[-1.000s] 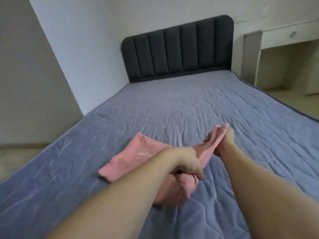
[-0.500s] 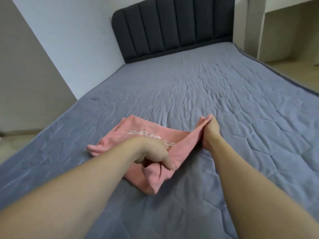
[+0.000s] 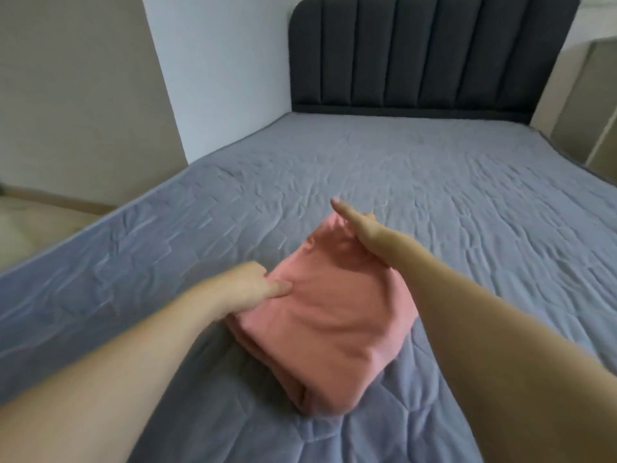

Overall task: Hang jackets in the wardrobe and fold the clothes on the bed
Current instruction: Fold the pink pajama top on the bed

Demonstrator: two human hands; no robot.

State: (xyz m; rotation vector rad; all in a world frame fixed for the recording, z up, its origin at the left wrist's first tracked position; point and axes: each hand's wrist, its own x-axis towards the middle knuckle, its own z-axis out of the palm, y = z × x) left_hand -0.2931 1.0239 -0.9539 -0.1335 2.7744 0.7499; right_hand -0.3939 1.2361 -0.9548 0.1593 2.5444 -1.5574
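Pink garment point(image 3: 329, 324), folded to a compact stack, lies on bed point(image 3: 467, 202) nr its foot edge, toward the left side. L hand point(image 3: 248, 289) pinches the stack's left edge w/ thumb on top; R hand point(image 3: 359, 223) lies flat, fingers straight, on the far corner. Judged: this fold nearly done, only smoothing left; no jackets or wardrobe in view, so that part can't be assessed.

A dark grey padded headboard point(image 3: 430, 51) stands against a white wall point(image 3: 220, 68). A beige wall point(image 3: 76, 95) runs down the left, pale floor point(image 3: 30, 225) below it. At far right, beige cabinetry point(image 3: 587, 105), blurred. Light is soft and even.
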